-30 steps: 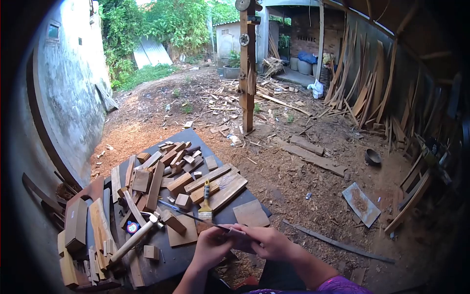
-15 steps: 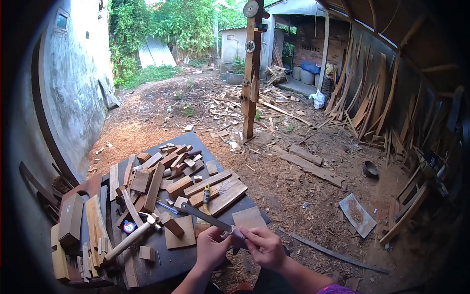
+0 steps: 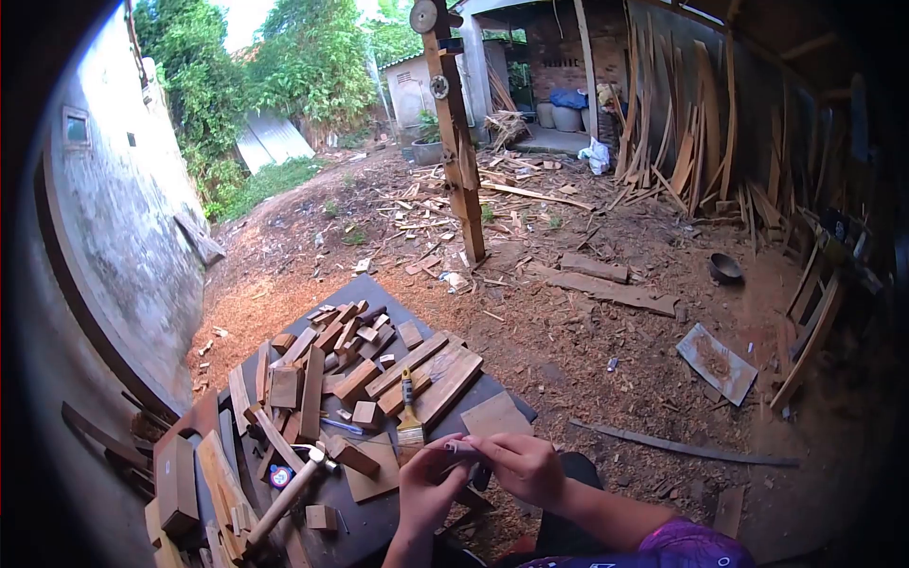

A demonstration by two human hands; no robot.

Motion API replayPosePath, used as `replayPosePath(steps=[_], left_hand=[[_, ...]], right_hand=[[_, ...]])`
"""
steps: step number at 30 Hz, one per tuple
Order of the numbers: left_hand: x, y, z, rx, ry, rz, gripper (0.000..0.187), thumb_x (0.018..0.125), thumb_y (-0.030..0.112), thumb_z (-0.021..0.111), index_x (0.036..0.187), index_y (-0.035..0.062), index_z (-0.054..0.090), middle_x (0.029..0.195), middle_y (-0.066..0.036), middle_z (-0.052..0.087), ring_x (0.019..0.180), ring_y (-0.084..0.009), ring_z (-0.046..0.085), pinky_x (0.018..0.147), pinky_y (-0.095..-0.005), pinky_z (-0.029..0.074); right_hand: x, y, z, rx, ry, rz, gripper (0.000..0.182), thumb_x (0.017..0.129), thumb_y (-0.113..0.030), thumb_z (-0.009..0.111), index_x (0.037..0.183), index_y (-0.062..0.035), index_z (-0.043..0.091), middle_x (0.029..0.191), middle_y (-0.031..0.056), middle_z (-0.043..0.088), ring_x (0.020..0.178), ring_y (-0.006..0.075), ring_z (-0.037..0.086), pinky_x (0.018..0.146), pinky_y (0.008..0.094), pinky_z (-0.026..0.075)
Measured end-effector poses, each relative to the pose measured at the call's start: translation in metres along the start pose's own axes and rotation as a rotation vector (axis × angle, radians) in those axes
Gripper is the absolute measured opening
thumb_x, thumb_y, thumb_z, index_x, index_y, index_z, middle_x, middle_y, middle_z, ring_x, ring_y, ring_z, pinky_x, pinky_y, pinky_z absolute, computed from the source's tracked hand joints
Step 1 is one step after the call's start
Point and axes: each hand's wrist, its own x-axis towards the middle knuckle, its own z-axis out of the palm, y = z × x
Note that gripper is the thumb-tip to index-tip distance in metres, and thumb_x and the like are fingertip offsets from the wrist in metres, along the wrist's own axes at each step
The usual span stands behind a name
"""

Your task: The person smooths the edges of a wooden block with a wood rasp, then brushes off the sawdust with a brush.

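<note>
Both hands meet just past the near right edge of the work table. My left hand [image 3: 428,485] is closed, its thumb and fingers pinching a greyish-brown rolled sheet [image 3: 462,448], perhaps sandpaper or cloth. On the other side of the roll, my right hand [image 3: 525,468] is closed too, with thumb and index finger at its end. A dark piece [image 3: 480,475] shows beneath the fingers; its shape is mostly hidden. Nearest to the hands on the table lies a paintbrush [image 3: 408,409] with a yellow-and-black handle, bristles toward my left hand.
The dark table [image 3: 379,516] bears a pile of wood blocks [image 3: 312,379], a hammer [image 3: 289,497], a small tape measure [image 3: 280,476] and a blue pen [image 3: 343,426]. A wooden post [image 3: 454,161] stands beyond. A long strip [image 3: 682,452] lies on the ground at right.
The long dark metal strip that stuck out up-left from my hands no longer shows there. My hands have turned around the roll, and the whole view has shifted.
</note>
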Motion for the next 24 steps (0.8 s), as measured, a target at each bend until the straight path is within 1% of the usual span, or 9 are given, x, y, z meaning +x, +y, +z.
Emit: replayPosePath(steps=[1,4,9,12,13,16,20,21,24], left_hand=[[-0.002,0.003,-0.003,-0.006,-0.048,-0.057,0.046,0.095,-0.007,0.07,0.14,-0.0059,0.059,0.132,-0.016,0.07,0.12,-0.0212,0.068,0.106,-0.0356,0.055],[-0.002,-0.006,-0.001,-0.171,0.017,-0.075,0.053,0.095,-0.006,0.071,0.145,-0.0052,0.054,0.135,-0.019,0.069,0.122,-0.0226,0.068,0.108,-0.0364,0.053],[-0.002,-0.002,0.006,-0.17,0.06,-0.081,0.052,0.096,-0.002,0.07,0.145,-0.0063,0.053,0.137,-0.022,0.067,0.124,-0.028,0.067,0.11,-0.0418,0.052],[-0.002,-0.002,0.013,-0.148,0.069,-0.065,0.051,0.096,0.001,0.07,0.144,-0.0067,0.054,0.136,-0.023,0.067,0.125,-0.0301,0.067,0.111,-0.0443,0.052],[-0.001,-0.004,0.013,-0.143,0.061,-0.052,0.051,0.096,0.001,0.071,0.144,-0.0065,0.055,0.136,-0.023,0.067,0.125,-0.0302,0.067,0.111,-0.0441,0.052],[0.0,-0.003,0.015,-0.138,0.012,-0.058,0.047,0.096,-0.009,0.06,0.142,-0.0066,0.056,0.135,-0.019,0.068,0.127,-0.0259,0.066,0.112,-0.0392,0.05],[0.004,0.0,0.028,-0.118,-0.023,-0.055,0.039,0.097,-0.007,0.063,0.136,-0.0063,0.061,0.127,-0.015,0.072,0.119,-0.0231,0.07,0.105,-0.0378,0.055],[0.004,-0.003,0.03,-0.108,-0.014,-0.081,0.038,0.097,-0.006,0.063,0.135,-0.0064,0.062,0.127,-0.015,0.072,0.118,-0.0222,0.07,0.104,-0.037,0.055],[0.003,-0.017,0.033,-0.028,0.02,-0.154,0.033,0.096,-0.002,0.072,0.128,-0.0074,0.064,0.121,-0.013,0.075,0.112,-0.018,0.072,0.098,-0.0299,0.056]], right_hand=[[0.0,0.0,0.001,-0.013,0.026,-0.022,0.052,0.082,0.0,0.071,0.132,-0.011,0.073,0.1,0.0094,0.073,0.085,0.0269,0.074,0.072,0.0368,0.059],[-0.001,-0.005,0.002,-0.058,0.072,-0.052,0.054,0.079,0.002,0.071,0.132,-0.0101,0.073,0.106,0.0088,0.074,0.09,0.0266,0.073,0.076,0.0383,0.059],[-0.011,-0.015,0.0,-0.179,0.048,-0.049,0.057,0.076,0.004,0.072,0.131,-0.0087,0.074,0.115,0.0086,0.073,0.098,0.0268,0.068,0.084,0.0404,0.055],[-0.017,-0.013,0.0,-0.112,0.043,-0.012,0.055,0.081,-0.002,0.071,0.135,-0.0108,0.072,0.119,0.0101,0.07,0.1,0.0309,0.068,0.089,0.0452,0.053],[-0.015,-0.009,0.0,-0.026,0.075,-0.035,0.056,0.083,0.0,0.072,0.139,-0.0095,0.069,0.115,0.0119,0.07,0.097,0.0293,0.068,0.085,0.0427,0.054],[-0.017,-0.013,-0.006,0.379,-0.018,0.253,0.056,0.087,0.002,0.072,0.143,-0.0069,0.065,0.11,0.0139,0.07,0.092,0.0284,0.069,0.078,0.039,0.056],[-0.017,-0.012,-0.031,0.511,-0.145,0.395,0.056,0.088,0.003,0.076,0.143,-0.0043,0.064,0.103,0.0119,0.072,0.086,0.0176,0.072,0.072,0.0313,0.056],[-0.018,-0.008,-0.03,0.467,-0.065,0.252,0.054,0.093,0.003,0.071,0.145,-0.0036,0.059,0.098,0.0106,0.072,0.08,0.0142,0.07,0.068,0.0301,0.056],[-0.035,0.006,-0.035,0.546,-0.208,0.474,0.051,0.098,0.001,0.062,0.147,-0.0042,0.047,0.098,0.0102,0.069,0.068,0.013,0.065,0.061,0.0295,0.054]])
